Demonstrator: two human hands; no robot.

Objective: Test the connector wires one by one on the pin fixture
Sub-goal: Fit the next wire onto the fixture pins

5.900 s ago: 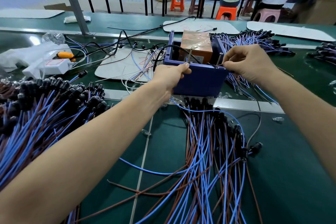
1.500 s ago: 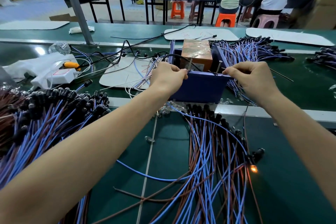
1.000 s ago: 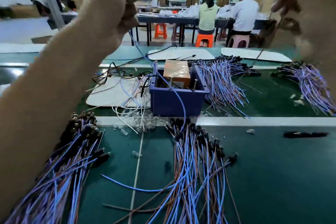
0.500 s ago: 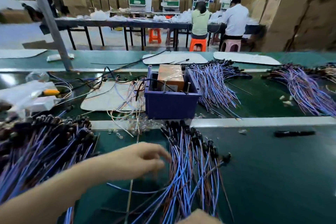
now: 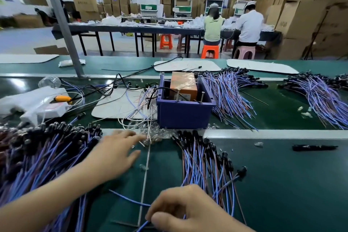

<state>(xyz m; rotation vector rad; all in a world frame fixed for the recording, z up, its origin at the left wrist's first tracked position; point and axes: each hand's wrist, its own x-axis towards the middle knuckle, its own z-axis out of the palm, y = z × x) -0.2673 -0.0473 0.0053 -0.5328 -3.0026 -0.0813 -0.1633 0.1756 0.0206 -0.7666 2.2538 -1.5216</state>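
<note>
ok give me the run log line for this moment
step: picking a wire | left hand: open, above belt | right hand: pinching blue wire at near end of middle bundle | pin fixture: untouched

Flat left hand (image 5: 116,154) hangs over belt (image 5: 282,184) while right hand (image 5: 184,211) pinches a blue wire (image 5: 144,224).

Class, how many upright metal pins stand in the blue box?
2: left pin near the middle of the blue box's front rim, right pin near its right corner. More may hide inside.
</note>
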